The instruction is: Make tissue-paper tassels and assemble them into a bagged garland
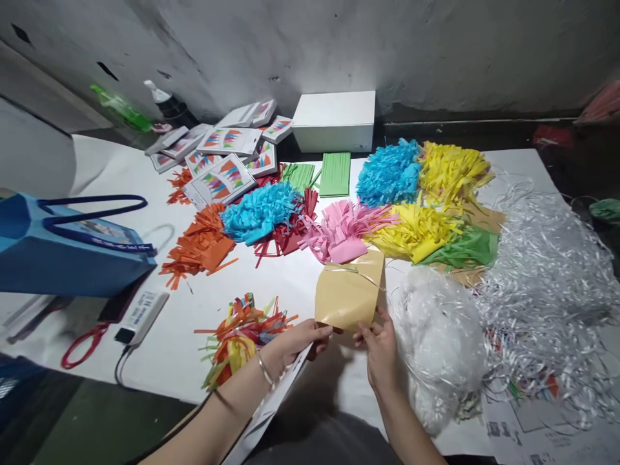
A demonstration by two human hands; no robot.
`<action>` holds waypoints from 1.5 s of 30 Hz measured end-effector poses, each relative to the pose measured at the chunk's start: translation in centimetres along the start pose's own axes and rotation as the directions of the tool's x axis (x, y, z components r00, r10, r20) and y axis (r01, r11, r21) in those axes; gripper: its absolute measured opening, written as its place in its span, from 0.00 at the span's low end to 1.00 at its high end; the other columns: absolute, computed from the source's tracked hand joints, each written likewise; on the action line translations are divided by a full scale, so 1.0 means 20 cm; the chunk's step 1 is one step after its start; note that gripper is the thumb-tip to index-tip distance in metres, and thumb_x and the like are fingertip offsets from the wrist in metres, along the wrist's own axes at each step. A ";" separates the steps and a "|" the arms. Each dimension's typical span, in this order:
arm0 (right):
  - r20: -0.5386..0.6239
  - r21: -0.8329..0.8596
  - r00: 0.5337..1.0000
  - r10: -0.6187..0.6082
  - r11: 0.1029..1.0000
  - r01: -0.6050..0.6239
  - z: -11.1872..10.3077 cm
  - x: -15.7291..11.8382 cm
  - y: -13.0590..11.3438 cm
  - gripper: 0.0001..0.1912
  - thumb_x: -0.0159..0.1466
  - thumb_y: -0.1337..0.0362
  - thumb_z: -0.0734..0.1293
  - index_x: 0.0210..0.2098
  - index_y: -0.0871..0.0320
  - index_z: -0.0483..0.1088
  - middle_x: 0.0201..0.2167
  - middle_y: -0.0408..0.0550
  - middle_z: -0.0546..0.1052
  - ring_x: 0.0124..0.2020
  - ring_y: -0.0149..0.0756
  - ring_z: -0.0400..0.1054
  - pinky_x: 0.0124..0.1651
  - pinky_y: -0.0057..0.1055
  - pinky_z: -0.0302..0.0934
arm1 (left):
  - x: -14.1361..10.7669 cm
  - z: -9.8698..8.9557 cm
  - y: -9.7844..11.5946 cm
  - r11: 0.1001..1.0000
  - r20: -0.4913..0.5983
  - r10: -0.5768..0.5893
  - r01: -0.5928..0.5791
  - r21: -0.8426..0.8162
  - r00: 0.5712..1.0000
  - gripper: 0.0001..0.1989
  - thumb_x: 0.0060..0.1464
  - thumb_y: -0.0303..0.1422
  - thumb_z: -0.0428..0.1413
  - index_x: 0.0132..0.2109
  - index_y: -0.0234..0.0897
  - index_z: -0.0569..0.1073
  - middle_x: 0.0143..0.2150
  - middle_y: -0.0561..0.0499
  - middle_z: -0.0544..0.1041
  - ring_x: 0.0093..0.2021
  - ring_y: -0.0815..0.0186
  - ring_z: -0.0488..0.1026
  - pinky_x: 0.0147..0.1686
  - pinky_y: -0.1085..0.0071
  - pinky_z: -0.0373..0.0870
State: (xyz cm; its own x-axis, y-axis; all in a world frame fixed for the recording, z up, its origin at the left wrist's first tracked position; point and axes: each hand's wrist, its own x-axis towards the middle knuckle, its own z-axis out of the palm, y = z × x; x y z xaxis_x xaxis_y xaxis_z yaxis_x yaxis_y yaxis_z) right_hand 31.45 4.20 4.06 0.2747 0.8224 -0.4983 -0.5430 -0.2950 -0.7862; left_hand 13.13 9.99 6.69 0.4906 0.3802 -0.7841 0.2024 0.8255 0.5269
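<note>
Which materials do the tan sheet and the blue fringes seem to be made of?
The tan sheet looks like glossy paper, perhaps coated: it curves and shows bright glare. The blue fringes are probably matte tissue paper, cut into thin, crumpled strips.

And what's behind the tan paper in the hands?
Past the tan paper, pink fringe and yellow fringe show; what lies directly beneath it is covered and can't be seen.

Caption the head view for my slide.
Left hand and right hand hold a tan sheet near colourful paper tassels and silvery strands.
</note>
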 end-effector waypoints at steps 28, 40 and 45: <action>0.165 -0.462 0.967 -0.192 0.851 0.248 0.01 -0.01 0.01 0.14 0.60 0.56 0.68 0.40 0.59 0.74 0.35 0.49 0.75 0.37 0.37 0.71 0.41 0.32 0.66 | 0.01 0.17 0.01 0.993 -0.104 0.107 -0.112 -0.045 0.989 0.26 0.40 0.55 0.61 0.24 0.35 0.68 0.16 0.58 0.64 0.16 0.76 0.55 0.19 0.73 0.47; 0.190 -0.511 0.951 -0.243 0.803 0.308 0.02 0.03 -0.03 0.07 0.59 0.59 0.68 0.31 0.57 0.74 0.34 0.46 0.70 0.35 0.34 0.68 0.37 0.29 0.65 | 0.05 0.16 -0.01 0.987 -0.155 0.160 -0.160 0.014 0.975 0.24 0.41 0.52 0.62 0.30 0.33 0.71 0.18 0.59 0.65 0.18 0.74 0.57 0.21 0.74 0.50; 0.325 -0.666 0.809 -0.489 0.489 0.563 0.00 0.02 -0.01 0.07 0.63 0.65 0.64 0.34 0.55 0.76 0.33 0.47 0.69 0.36 0.36 0.66 0.40 0.33 0.64 | 0.07 0.15 -0.03 0.991 -0.152 0.130 -0.129 0.021 0.980 0.23 0.43 0.52 0.60 0.28 0.34 0.69 0.18 0.58 0.65 0.17 0.74 0.58 0.20 0.74 0.51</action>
State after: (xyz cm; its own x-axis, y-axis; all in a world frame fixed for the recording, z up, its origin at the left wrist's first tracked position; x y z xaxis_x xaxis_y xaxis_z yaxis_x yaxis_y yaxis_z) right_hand 31.69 4.69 4.00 0.2304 0.9679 0.1000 0.4177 -0.0056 -0.9086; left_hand 16.15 8.87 6.32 0.3781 0.5435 -0.7494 0.1553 0.7608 0.6301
